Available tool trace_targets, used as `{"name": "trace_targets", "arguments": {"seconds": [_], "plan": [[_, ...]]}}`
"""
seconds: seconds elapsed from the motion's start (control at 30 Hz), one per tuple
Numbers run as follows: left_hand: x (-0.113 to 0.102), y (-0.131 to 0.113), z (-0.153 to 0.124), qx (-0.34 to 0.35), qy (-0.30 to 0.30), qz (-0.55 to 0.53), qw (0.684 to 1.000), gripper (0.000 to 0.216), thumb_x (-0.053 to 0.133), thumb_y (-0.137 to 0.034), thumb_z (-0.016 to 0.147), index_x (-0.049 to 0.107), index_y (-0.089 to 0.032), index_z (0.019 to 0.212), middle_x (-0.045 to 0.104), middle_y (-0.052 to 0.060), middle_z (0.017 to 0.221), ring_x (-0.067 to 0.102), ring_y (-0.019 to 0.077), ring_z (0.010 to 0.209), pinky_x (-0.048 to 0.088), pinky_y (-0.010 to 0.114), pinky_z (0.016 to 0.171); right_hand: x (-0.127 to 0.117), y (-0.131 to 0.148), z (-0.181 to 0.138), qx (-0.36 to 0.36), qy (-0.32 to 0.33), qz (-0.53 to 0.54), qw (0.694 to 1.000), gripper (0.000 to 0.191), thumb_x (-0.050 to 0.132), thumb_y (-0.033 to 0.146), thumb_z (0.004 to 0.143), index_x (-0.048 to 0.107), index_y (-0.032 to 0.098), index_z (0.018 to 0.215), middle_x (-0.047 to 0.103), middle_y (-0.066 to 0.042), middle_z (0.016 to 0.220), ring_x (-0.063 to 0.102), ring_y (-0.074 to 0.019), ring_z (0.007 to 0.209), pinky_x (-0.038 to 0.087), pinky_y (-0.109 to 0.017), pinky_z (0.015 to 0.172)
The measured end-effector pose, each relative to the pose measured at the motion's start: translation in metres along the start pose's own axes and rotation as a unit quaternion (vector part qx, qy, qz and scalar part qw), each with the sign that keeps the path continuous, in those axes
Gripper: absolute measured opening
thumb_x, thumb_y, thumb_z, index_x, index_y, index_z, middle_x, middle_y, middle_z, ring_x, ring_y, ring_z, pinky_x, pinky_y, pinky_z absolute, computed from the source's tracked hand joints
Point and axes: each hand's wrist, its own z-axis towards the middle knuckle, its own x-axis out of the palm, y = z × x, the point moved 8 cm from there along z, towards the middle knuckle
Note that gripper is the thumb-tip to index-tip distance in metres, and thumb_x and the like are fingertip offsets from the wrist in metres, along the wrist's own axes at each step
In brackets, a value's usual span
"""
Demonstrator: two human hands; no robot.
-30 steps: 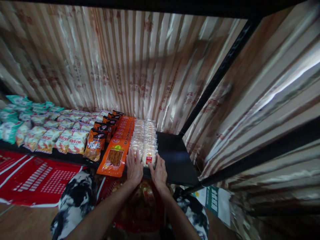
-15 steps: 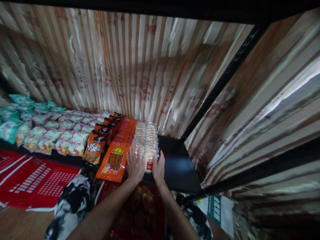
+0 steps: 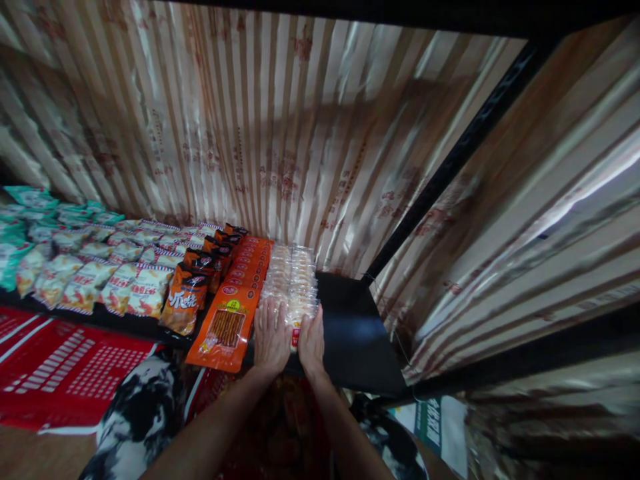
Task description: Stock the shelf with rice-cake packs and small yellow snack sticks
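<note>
Two rows of clear-wrapped snack packs (image 3: 302,280) run from front to back on a black shelf (image 3: 350,333). My left hand (image 3: 271,337) lies over the front of the left row, fingers stretched out and pointing away from me. At the front of the right row, my right hand (image 3: 312,340) rests with its fingers extended over the packs, partly hiding a red label. Left of my left hand is a row of overlapping orange snack packets (image 3: 227,327), the front one showing brown sticks.
Orange-and-black bags (image 3: 184,300), white snack bags (image 3: 147,290) and teal bags (image 3: 13,260) fill the shelf to the left. Red bags (image 3: 75,373) lie below. A black post (image 3: 450,160) rises at the shelf's right end, before a striped curtain (image 3: 280,133).
My right hand has moved left and inward onto the front of the right row, covering more of the red label. The left hand stays on the left row. The view has shifted slightly.
</note>
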Motion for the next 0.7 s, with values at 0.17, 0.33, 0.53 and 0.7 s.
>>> {"name": "trace_targets", "arguments": {"seconds": [0.17, 0.33, 0.53, 0.7], "plan": [[-0.008, 0.002, -0.001, -0.014, -0.02, -0.012, 1.0, 0.053, 0.041, -0.03, 0.087, 0.032, -0.009, 0.135, 0.032, 0.017, 0.142, 0.019, 0.0276, 0.136, 0.025, 0.049, 0.108, -0.008, -0.006, 0.007, 0.034, -0.021, 0.028, 0.999, 0.07, 0.023, 0.053, 0.086, 0.022, 0.007, 0.139, 0.034, -0.02, 0.14, 0.032, -0.0265, 0.129, 0.026, -0.044, 0.104], [-0.009, 0.006, -0.002, -0.033, -0.029, -0.024, 0.999, 0.054, 0.04, -0.029, 0.087, 0.029, -0.009, 0.136, 0.029, 0.017, 0.144, 0.017, 0.0257, 0.137, 0.025, 0.048, 0.109, -0.008, -0.001, 0.01, 0.025, -0.036, 0.028, 0.999, 0.069, 0.021, 0.052, 0.087, 0.023, 0.006, 0.138, 0.032, -0.02, 0.14, 0.029, -0.0264, 0.13, 0.023, -0.044, 0.106], [0.003, 0.003, -0.002, -0.023, 0.007, -0.004, 1.0, 0.056, 0.039, -0.027, 0.087, 0.026, -0.01, 0.138, 0.026, 0.016, 0.146, 0.018, 0.0269, 0.136, 0.024, 0.049, 0.109, 0.003, 0.004, 0.005, 0.018, -0.022, 0.008, 1.0, 0.065, 0.022, 0.049, 0.088, 0.02, 0.011, 0.14, 0.03, -0.017, 0.143, 0.029, -0.0267, 0.13, 0.024, -0.045, 0.105], [0.001, 0.003, -0.003, -0.011, 0.001, 0.001, 1.0, 0.056, 0.041, -0.028, 0.086, 0.029, -0.009, 0.138, 0.026, 0.017, 0.145, 0.018, 0.0278, 0.136, 0.024, 0.049, 0.109, -0.001, 0.004, 0.006, 0.028, -0.003, 0.035, 0.999, 0.069, 0.022, 0.052, 0.087, 0.017, 0.009, 0.141, 0.027, -0.017, 0.145, 0.026, -0.0257, 0.133, 0.024, -0.044, 0.105]]}}
